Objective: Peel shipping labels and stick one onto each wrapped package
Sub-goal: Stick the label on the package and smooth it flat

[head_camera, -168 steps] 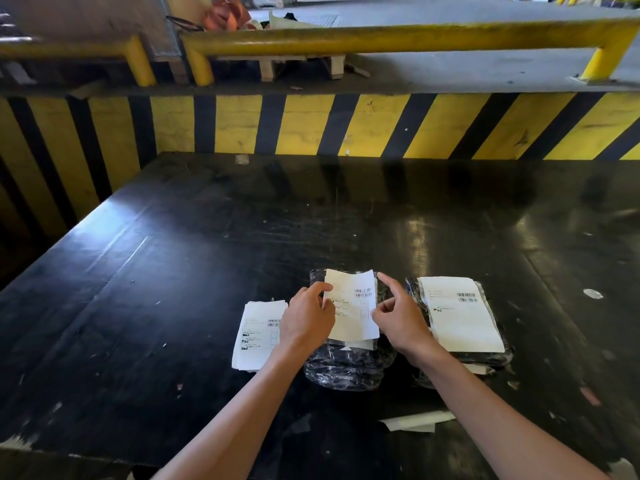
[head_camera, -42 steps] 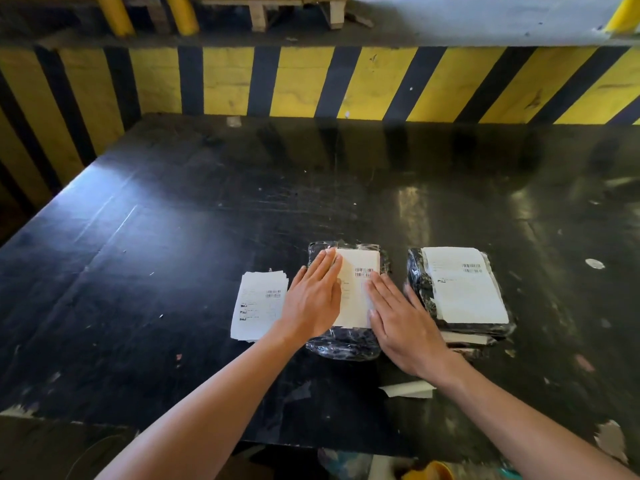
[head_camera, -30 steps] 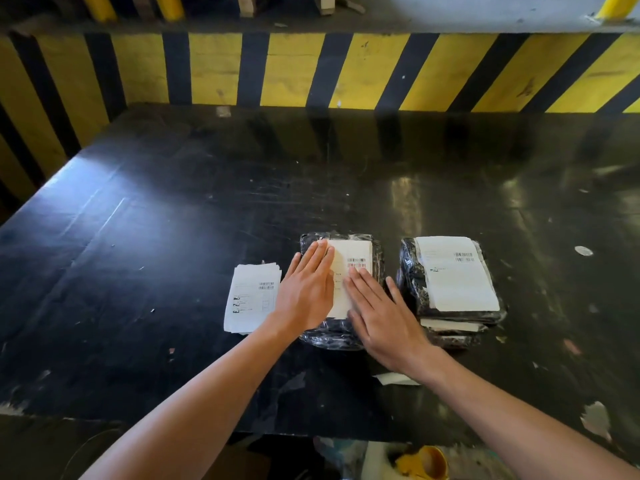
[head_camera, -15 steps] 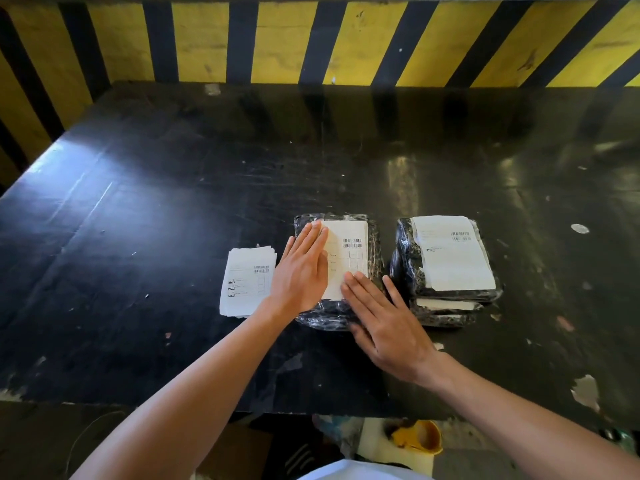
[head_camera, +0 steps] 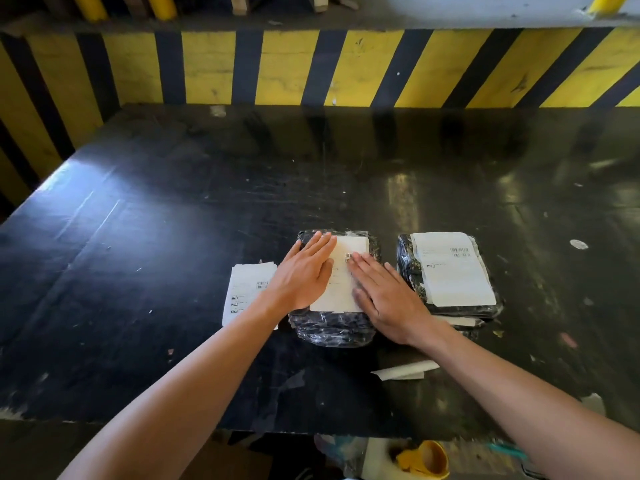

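I see both hands flat, fingers straight: left hand [head_camera: 304, 275] and right hand [head_camera: 388, 299] pressing the white paper shipping label [head_camera: 341, 289] onto the black film-wrapped package [head_camera: 332, 329]. Left of that package, a stack of white labels [head_camera: 246, 289]; right, a labelled pile of packages [head_camera: 450, 271]. All on a scuffed glossy black table [head_camera: 173, 237], with a yellow-black striped wall [head_camera: 311, 67] beyond. The label print is too blurred for me to read.
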Demonstrator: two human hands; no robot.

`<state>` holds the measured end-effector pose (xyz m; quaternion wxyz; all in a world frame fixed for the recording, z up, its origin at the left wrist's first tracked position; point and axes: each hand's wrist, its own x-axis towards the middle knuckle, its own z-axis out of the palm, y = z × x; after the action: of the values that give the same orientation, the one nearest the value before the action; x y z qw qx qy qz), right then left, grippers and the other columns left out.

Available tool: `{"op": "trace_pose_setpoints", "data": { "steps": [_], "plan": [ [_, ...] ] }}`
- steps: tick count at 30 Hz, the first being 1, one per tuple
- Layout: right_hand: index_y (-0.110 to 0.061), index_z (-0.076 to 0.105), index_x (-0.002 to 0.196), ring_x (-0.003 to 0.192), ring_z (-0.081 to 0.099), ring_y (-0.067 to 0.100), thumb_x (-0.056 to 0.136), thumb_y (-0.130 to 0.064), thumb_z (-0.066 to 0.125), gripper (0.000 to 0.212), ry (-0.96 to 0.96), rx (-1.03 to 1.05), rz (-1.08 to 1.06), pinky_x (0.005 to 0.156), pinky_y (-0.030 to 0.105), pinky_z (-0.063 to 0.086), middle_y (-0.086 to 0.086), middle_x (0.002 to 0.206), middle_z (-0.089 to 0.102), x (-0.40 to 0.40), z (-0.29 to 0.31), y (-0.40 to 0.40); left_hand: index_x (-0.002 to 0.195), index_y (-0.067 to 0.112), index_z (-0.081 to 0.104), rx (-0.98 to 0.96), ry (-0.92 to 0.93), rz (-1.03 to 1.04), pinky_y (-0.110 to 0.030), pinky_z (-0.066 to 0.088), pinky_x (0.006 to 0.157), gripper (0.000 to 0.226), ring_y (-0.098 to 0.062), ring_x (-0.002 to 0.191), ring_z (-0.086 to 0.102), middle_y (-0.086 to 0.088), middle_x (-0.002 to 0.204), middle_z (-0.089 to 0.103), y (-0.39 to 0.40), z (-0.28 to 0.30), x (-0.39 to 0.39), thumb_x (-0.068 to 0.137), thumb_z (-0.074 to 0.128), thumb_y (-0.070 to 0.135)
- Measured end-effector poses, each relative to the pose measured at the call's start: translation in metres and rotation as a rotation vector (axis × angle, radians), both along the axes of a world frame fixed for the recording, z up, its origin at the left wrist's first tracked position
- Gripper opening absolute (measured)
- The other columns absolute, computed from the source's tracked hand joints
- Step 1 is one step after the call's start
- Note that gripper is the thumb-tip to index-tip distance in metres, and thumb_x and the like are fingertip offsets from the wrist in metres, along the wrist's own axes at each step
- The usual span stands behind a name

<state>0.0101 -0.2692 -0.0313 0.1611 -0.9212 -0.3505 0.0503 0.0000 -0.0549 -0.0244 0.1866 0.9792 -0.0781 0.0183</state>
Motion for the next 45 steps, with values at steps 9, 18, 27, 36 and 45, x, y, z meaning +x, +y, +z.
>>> {"op": "trace_pose_setpoints", "data": {
  "steps": [9, 18, 27, 36, 45],
  "plan": [
    [-0.024, 0.005, 0.158, 0.15, -0.009, 0.002, 0.101, -0.048, 0.008, 0.062, -0.016, -0.053, -0.023, 0.124, 0.039, 0.01, -0.011, 0.165, -0.003, -0.005, -0.006, 0.002, 0.156, 0.02, 0.023, 0.042, -0.019, -0.053, -0.03, 0.002, 0.124, 0.052, -0.005, 0.15, 0.005, 0.007, 0.163, 0.014, 0.034, -0.011, -0.033, 0.106, 0.025, 0.032],
    [-0.026, 0.002, 0.157, 0.148, -0.012, -0.001, 0.104, -0.044, 0.014, 0.057, 0.013, -0.009, -0.029, 0.124, 0.04, 0.011, -0.013, 0.164, -0.005, -0.004, -0.009, 0.002, 0.156, 0.015, 0.021, 0.097, -0.034, -0.142, -0.034, 0.005, 0.125, 0.052, -0.012, 0.152, 0.009, 0.0, 0.163, 0.015, 0.008, 0.0, -0.035, 0.107, 0.026, 0.031],
    [-0.025, 0.001, 0.157, 0.148, -0.013, 0.0, 0.099, -0.049, 0.005, 0.063, -0.001, -0.009, -0.036, 0.124, 0.039, 0.01, -0.012, 0.165, -0.006, -0.007, -0.014, 0.003, 0.155, 0.018, 0.025, 0.093, -0.036, -0.11, -0.039, 0.01, 0.125, 0.057, -0.007, 0.151, 0.009, 0.006, 0.162, 0.016, 0.031, -0.008, -0.067, 0.103, 0.018, 0.04],
    [-0.024, 0.002, 0.157, 0.149, -0.011, 0.0, 0.099, -0.05, 0.005, 0.064, -0.001, 0.002, -0.029, 0.124, 0.039, 0.012, -0.011, 0.165, -0.004, -0.005, -0.015, 0.002, 0.155, 0.017, 0.026, 0.111, -0.107, -0.191, -0.035, 0.01, 0.125, 0.053, -0.009, 0.151, 0.013, 0.002, 0.162, 0.022, 0.01, -0.016, -0.093, 0.105, 0.032, 0.032],
    [-0.024, 0.003, 0.157, 0.149, -0.011, 0.0, 0.1, -0.048, 0.008, 0.062, 0.0, 0.027, -0.043, 0.124, 0.04, 0.012, -0.011, 0.165, -0.004, -0.005, -0.019, 0.003, 0.154, 0.015, 0.028, 0.127, -0.119, -0.212, -0.036, 0.009, 0.125, 0.054, -0.01, 0.152, 0.012, 0.0, 0.162, 0.022, 0.009, -0.014, -0.106, 0.105, 0.034, 0.036]
  ]
}}
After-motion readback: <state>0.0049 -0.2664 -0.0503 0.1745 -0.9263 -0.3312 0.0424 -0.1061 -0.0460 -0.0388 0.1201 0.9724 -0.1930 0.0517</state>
